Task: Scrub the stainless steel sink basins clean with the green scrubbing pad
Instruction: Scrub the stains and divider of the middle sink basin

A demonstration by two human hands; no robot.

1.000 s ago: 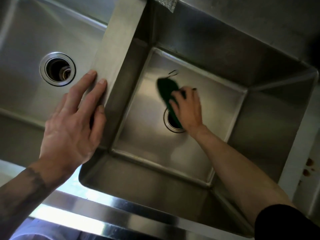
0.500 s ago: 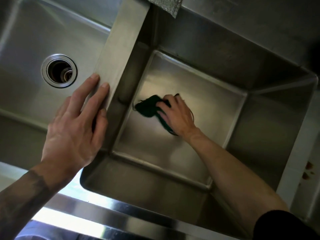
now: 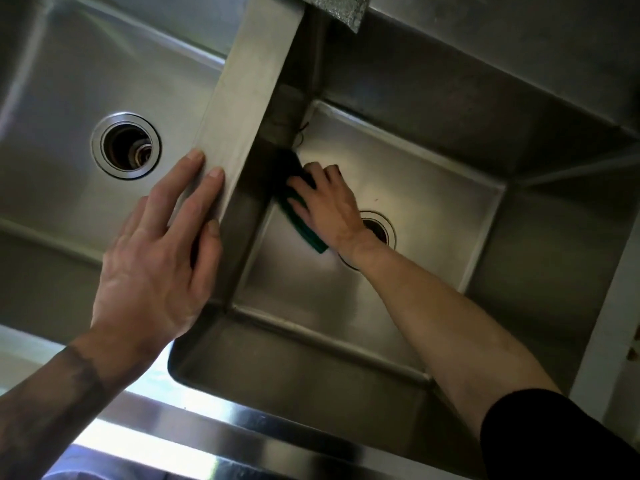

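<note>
In the right basin [image 3: 415, 161], the right hand [image 3: 329, 206] presses the green scrubbing pad [image 3: 306, 232] against the foot of the left wall, pad under its spread, seemingly bent fingers [image 3: 303, 183], while the left hand [image 3: 156, 271] rests straight-fingered on the divider [image 3: 249, 98].

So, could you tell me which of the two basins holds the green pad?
The right basin: the right hand presses the green pad low against its left wall. The left basin shows only its drain.

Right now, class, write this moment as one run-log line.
phase: scrubbing right basin | right hand: presses green pad into floor edge beside divider | left hand: rests on divider
</note>
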